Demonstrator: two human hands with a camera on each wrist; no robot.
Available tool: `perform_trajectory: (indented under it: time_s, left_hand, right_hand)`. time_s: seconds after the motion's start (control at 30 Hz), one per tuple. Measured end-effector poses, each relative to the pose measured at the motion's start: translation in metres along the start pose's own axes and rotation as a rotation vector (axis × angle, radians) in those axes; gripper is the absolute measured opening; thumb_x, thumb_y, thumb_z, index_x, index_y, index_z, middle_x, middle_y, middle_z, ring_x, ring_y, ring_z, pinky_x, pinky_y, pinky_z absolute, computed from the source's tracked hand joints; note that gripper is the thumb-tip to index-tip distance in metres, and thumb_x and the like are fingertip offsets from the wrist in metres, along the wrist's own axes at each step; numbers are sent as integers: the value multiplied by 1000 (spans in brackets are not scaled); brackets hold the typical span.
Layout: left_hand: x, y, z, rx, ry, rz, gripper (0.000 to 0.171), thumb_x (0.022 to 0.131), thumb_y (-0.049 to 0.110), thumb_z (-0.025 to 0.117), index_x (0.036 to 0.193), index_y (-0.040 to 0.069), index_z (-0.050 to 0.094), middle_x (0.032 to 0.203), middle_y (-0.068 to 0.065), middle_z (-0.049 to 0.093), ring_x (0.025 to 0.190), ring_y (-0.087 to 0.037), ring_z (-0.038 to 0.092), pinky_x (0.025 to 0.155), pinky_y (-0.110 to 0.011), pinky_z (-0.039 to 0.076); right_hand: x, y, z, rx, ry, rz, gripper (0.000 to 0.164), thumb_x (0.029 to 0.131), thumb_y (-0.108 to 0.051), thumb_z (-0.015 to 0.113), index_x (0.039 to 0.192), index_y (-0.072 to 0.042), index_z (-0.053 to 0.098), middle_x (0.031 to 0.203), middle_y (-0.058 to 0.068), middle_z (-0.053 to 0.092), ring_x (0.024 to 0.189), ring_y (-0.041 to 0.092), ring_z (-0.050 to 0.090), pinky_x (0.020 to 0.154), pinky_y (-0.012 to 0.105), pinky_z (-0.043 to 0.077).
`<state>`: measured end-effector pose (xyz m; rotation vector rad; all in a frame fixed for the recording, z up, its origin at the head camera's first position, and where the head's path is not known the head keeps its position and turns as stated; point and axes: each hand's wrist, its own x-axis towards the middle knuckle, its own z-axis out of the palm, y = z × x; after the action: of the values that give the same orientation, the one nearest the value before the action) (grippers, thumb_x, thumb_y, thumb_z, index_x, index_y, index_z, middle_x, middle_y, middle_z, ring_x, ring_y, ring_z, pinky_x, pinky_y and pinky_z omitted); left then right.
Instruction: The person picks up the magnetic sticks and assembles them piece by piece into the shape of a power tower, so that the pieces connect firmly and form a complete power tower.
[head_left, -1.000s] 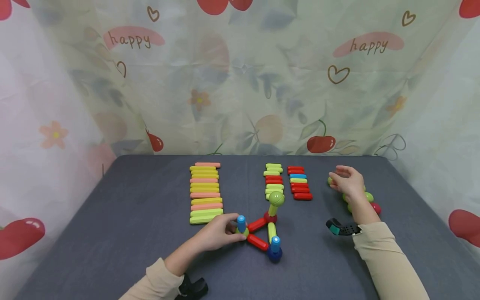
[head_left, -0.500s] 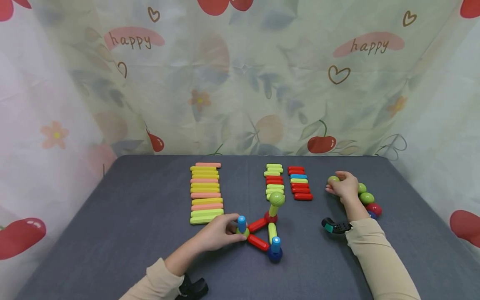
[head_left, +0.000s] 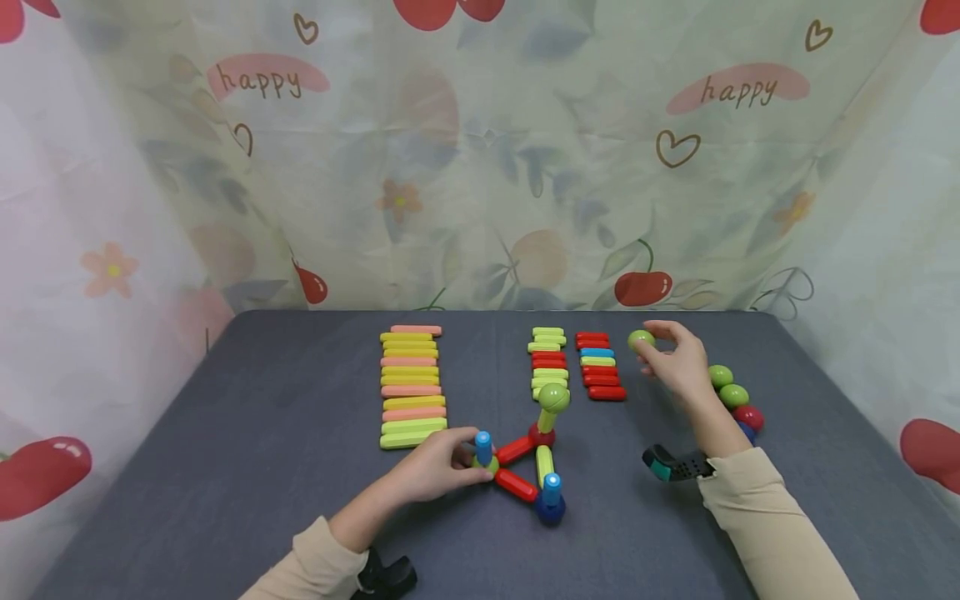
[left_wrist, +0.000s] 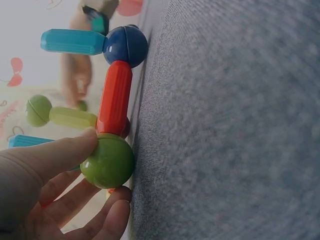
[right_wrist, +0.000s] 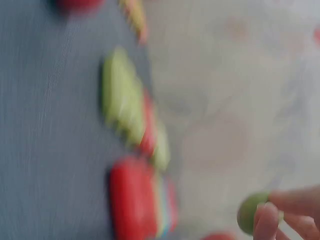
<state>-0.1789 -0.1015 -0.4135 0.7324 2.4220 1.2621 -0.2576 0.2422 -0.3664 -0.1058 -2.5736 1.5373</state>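
A triangle of balls and rods lies on the table, with a green ball (left_wrist: 108, 161), a dark blue ball (head_left: 551, 508) and a red ball (head_left: 542, 435) at its corners. Two red rods (head_left: 516, 485) and one yellow-green rod (head_left: 544, 465) link them. Blue rods (head_left: 483, 448) stand upright on the green and dark blue corners; a yellow-green rod topped by a green ball (head_left: 554, 397) rises from the red one. My left hand (head_left: 438, 468) grips the green corner ball between thumb and fingers. My right hand (head_left: 678, 362) pinches a loose green ball (head_left: 642, 340) above the table.
Pink, yellow and green rods (head_left: 409, 378) lie in a column on the left. Shorter rods (head_left: 598, 362) form two columns at the back middle. Several balls (head_left: 733, 396) sit in a row on the right. A patterned curtain (head_left: 487, 167) hangs behind the table (head_left: 300, 400).
My right hand has taken a green ball from the row's far end and carried it up and to the left. The left hand and the triangle have stayed put.
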Motion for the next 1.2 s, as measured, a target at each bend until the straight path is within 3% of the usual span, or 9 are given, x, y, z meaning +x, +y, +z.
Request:
perform_trajectory:
  time_s: [0.13, 0.3, 0.5, 0.67, 0.93, 1.2]
  left_hand:
    - [0, 1, 0, -1, -1, 3, 15, 89, 18, 71, 90, 11, 57, 92, 0, 66, 84, -12, 65, 72, -24, 52]
    - [0, 0, -1, -7, -6, 6, 16, 89, 20, 71, 90, 11, 57, 89, 1, 65, 82, -12, 63, 72, -26, 51]
    - [0, -2, 0, -42, -5, 27, 16, 91, 23, 69, 90, 11, 58, 89, 2, 64, 89, -12, 67, 77, -27, 53]
    - [0, -3, 0, -55, -9, 42, 14, 92, 22, 67, 90, 12, 58, 91, 3, 66, 92, -13, 68, 75, -25, 52]
    - [-1, -3, -1, -69, -9, 70, 26, 92, 20, 67, 115, 8, 63, 99, -5, 68, 81, -13, 65, 67, -25, 51]
    - [-1, -1, -1, -62, -8, 62, 23, 92, 18, 67, 112, 7, 64, 94, -4, 67, 75, -11, 60, 62, -24, 49]
  right_hand:
    - [-27, -31, 7, 26, -143, -184, 44, 97, -19, 60, 134, 2, 49, 131, 22, 50, 64, -2, 57, 63, 21, 52]
    - [-54, -57, 26, 70, -313, -377, 33, 93, -10, 64, 123, -1, 57, 121, 16, 57, 71, 6, 62, 59, 26, 49]
    - [-75, -74, 55, 57, -460, -535, 28, 88, -6, 69, 116, -5, 63, 109, 10, 64, 82, 13, 61, 71, 27, 54]
    - [-84, -81, 77, 75, -573, -570, 28, 88, -8, 70, 115, -6, 64, 107, 8, 66, 84, 13, 61, 74, 29, 55]
    - [-88, -81, 96, 96, -707, -552, 26, 90, -8, 67, 115, -2, 62, 110, 16, 64, 81, 15, 66, 67, 29, 58]
    - [-89, -78, 97, 67, -731, -484, 30, 92, -13, 66, 119, -2, 60, 116, 17, 62, 83, 22, 67, 69, 26, 57]
